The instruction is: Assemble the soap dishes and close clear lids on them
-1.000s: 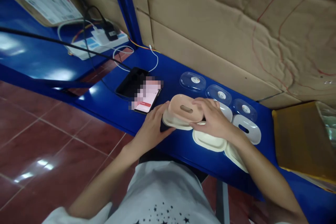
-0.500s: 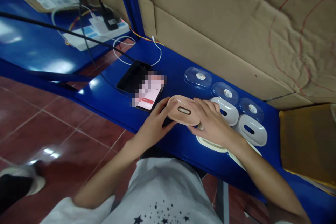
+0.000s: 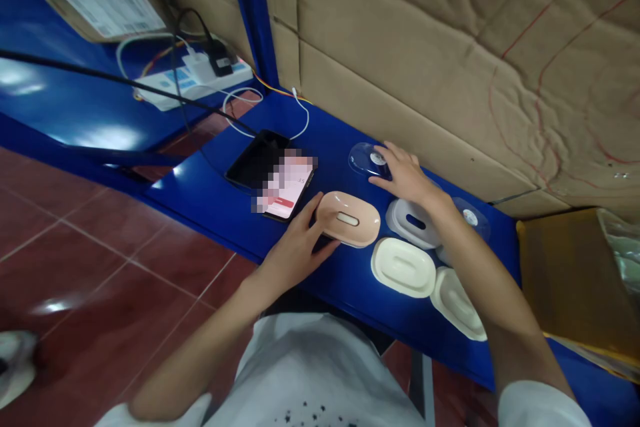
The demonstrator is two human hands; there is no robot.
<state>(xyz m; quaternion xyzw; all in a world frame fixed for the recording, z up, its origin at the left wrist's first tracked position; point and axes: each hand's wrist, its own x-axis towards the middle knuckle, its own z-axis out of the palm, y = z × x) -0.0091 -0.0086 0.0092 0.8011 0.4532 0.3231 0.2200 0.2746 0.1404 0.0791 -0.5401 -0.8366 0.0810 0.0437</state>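
Observation:
A peach-coloured oval soap dish (image 3: 349, 219) with a pale slot in its top is held at its left end by my left hand (image 3: 295, 247), thumb and fingers on its sides. My right hand (image 3: 405, 173) reaches over the right end of a clear oval lid (image 3: 361, 159) bearing a round sticker. Its thumb and fingers are spread around that lid; whether they press on it, I cannot tell. Below the right forearm lie a grey slotted tray (image 3: 411, 221), a cream oval base (image 3: 403, 268) and another cream base (image 3: 457, 303), partly covered by the arm.
A lit phone (image 3: 287, 197) lies left of the soap dish, beside a black device (image 3: 257, 159). Another clear lid (image 3: 470, 217) is behind the right forearm. Cardboard (image 3: 390, 60) walls the far side of the blue shelf (image 3: 210, 203). A carton (image 3: 565, 273) stands right; a power strip (image 3: 165, 90) lies left.
My right hand has left the peach soap dish and moved back and right to the clear lid. My left hand still holds the dish. The view has shifted slightly.

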